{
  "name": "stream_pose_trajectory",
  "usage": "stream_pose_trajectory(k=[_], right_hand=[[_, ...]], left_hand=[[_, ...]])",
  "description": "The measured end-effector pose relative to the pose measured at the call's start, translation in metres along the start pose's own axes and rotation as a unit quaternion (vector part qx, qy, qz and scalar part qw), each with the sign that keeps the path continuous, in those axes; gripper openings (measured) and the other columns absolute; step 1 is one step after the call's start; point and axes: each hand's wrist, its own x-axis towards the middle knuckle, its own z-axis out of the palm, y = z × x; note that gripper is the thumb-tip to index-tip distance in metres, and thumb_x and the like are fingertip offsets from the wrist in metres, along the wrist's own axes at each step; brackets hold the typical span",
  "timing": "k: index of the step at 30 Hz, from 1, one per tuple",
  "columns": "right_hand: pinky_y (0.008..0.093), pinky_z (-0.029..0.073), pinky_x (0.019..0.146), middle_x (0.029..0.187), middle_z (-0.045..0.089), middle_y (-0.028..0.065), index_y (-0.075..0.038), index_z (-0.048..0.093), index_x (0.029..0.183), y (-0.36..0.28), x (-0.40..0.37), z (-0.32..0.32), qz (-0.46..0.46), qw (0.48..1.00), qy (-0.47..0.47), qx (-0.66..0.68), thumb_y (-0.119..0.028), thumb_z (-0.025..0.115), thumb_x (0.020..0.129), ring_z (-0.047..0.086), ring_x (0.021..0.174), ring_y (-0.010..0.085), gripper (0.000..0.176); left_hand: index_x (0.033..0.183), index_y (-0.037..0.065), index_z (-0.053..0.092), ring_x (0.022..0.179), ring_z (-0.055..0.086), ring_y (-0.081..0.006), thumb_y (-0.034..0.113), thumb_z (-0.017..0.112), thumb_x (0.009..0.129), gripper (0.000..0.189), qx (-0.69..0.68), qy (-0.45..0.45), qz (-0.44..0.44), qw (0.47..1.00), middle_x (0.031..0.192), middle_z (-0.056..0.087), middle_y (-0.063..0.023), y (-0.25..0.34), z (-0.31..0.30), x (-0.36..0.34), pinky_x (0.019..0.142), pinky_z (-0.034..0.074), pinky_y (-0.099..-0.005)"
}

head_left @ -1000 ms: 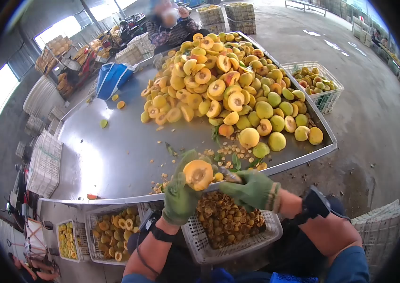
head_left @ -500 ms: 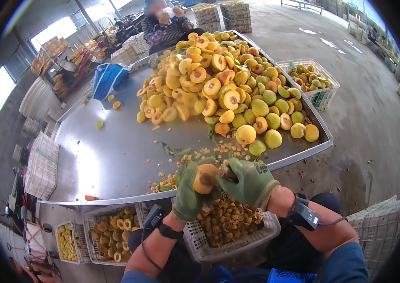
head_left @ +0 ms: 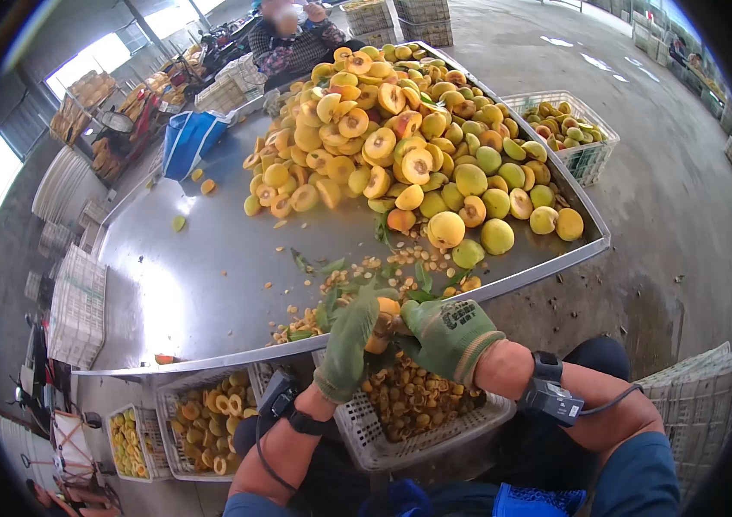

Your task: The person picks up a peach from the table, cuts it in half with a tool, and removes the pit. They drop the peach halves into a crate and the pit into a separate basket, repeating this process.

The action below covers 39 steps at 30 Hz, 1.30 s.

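Above the table's front edge, my left hand (head_left: 349, 340), in a green glove, is closed around a yellow peach half (head_left: 381, 332). The peach is turned partly sideways, and its cut face is mostly hidden. My right hand (head_left: 452, 334), gloved alike, presses close against the peach with its fingers curled. Whatever those fingers grip is hidden. Under both hands stands a white plastic crate (head_left: 435, 448) holding brown pits and scraps (head_left: 422, 401). Loose pale kernels (head_left: 405, 258) and green leaves (head_left: 331, 306) lie on the table just beyond my hands.
A large heap of peaches (head_left: 418, 146), whole and halved, covers the far right of the metal table (head_left: 193, 293). Crates of peaches (head_left: 211, 422) stand below left, another crate (head_left: 594, 155) at right. A blue bag (head_left: 189, 146) lies at the left edge. Opposite sits a person (head_left: 293, 47).
The peach half has turned in my left hand, from its cut face showing to a side view. My right hand has shifted slightly left and down. The whole view has tilted a little.
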Motion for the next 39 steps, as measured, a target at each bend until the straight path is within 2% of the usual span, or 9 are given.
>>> stream_pose_trajectory(k=[3,5,7,12,18,21,24,27,39], right_hand=[[0.0481,0.054,0.071,0.087,0.069,0.0162,-0.005,0.061,0.099,-0.002,-0.002,-0.006,-0.012,0.999,-0.011,-0.031,-0.030,0.069,0.092,0.069,0.082,0.0383,0.027],[0.0480,0.054,0.071,0.088,0.069,0.0159,-0.005,0.061,0.099,0.001,-0.003,-0.003,-0.002,0.998,-0.027,-0.050,-0.027,0.068,0.091,0.069,0.082,0.0382,0.025],[0.0479,0.054,0.071,0.088,0.069,0.0157,-0.004,0.062,0.100,0.002,-0.004,-0.002,0.008,0.997,-0.044,-0.057,-0.024,0.068,0.091,0.069,0.083,0.0382,0.023],[0.0475,0.055,0.072,0.088,0.069,0.0161,-0.004,0.062,0.101,0.004,-0.007,0.003,0.024,0.997,-0.052,-0.045,-0.019,0.067,0.089,0.070,0.083,0.0380,0.019],[0.0474,0.054,0.070,0.087,0.069,0.0160,-0.005,0.062,0.101,0.001,-0.008,0.006,0.035,0.998,-0.045,-0.017,-0.013,0.066,0.085,0.070,0.083,0.0383,0.019],[0.0477,0.056,0.072,0.091,0.073,0.0186,-0.003,0.067,0.102,-0.002,-0.007,0.002,0.027,0.998,-0.049,-0.034,-0.016,0.057,0.094,0.072,0.085,0.0374,0.018],[0.0481,0.057,0.073,0.092,0.073,0.0194,-0.003,0.067,0.103,-0.004,-0.006,0.005,0.037,0.998,-0.055,-0.015,-0.017,0.057,0.094,0.072,0.086,0.0382,0.019],[0.0486,0.057,0.075,0.093,0.073,0.0199,-0.003,0.068,0.104,-0.010,-0.006,0.002,0.061,0.995,-0.077,-0.008,-0.017,0.059,0.093,0.072,0.089,0.0387,0.020],[0.0487,0.055,0.083,0.101,0.072,0.0227,-0.003,0.068,0.112,-0.015,-0.006,-0.006,0.104,0.978,-0.131,0.123,-0.028,0.067,0.092,0.070,0.096,0.0418,0.032]], left_hand=[[0.131,0.000,0.061,0.101,0.067,-0.0149,0.038,0.048,0.108,0.047,0.025,-0.003,0.044,0.999,0.115,0.069,-0.0082,-0.012,-0.001,0.002,0.076,0.057,-0.0281],[0.126,-0.001,0.064,0.101,0.066,-0.0154,0.035,0.048,0.108,0.044,0.136,-0.033,0.122,0.983,0.115,0.069,-0.0084,-0.006,0.001,0.004,0.080,0.055,-0.0292],[0.122,-0.002,0.066,0.100,0.065,-0.0157,0.032,0.047,0.108,0.042,0.178,-0.037,0.130,0.975,0.114,0.069,-0.0083,-0.006,0.001,0.005,0.083,0.054,-0.0301],[0.116,-0.003,0.067,0.094,0.065,-0.0165,0.026,0.046,0.107,0.037,0.072,0.039,0.029,0.996,0.111,0.069,-0.0091,-0.011,0.010,0.006,0.082,0.053,-0.0313],[0.123,-0.002,0.065,0.089,0.070,-0.0188,0.028,0.045,0.107,0.039,0.176,0.031,0.089,0.980,0.106,0.071,-0.0106,-0.014,0.008,0.009,0.078,0.059,-0.0334],[0.123,-0.002,0.066,0.089,0.070,-0.0182,0.027,0.046,0.107,0.038,0.223,0.042,0.127,0.966,0.107,0.071,-0.0101,-0.025,0.001,0.009,0.078,0.059,-0.0329],[0.122,-0.001,0.066,0.088,0.069,-0.0167,0.026,0.047,0.107,0.036,0.193,0.089,0.109,0.971,0.108,0.071,-0.0098,-0.019,0.007,0.005,0.078,0.059,-0.0317],[0.118,-0.001,0.069,0.097,0.062,-0.0180,0.023,0.049,0.105,0.033,0.149,0.122,0.081,0.978,0.106,0.069,-0.0105,-0.013,0.016,0.002,0.087,0.051,-0.0321],[0.119,0.000,0.068,0.093,0.063,-0.0182,0.022,0.053,0.105,0.030,0.260,0.154,0.195,0.933,0.109,0.068,-0.0105,-0.005,0.027,-0.003,0.085,0.052,-0.0324]])
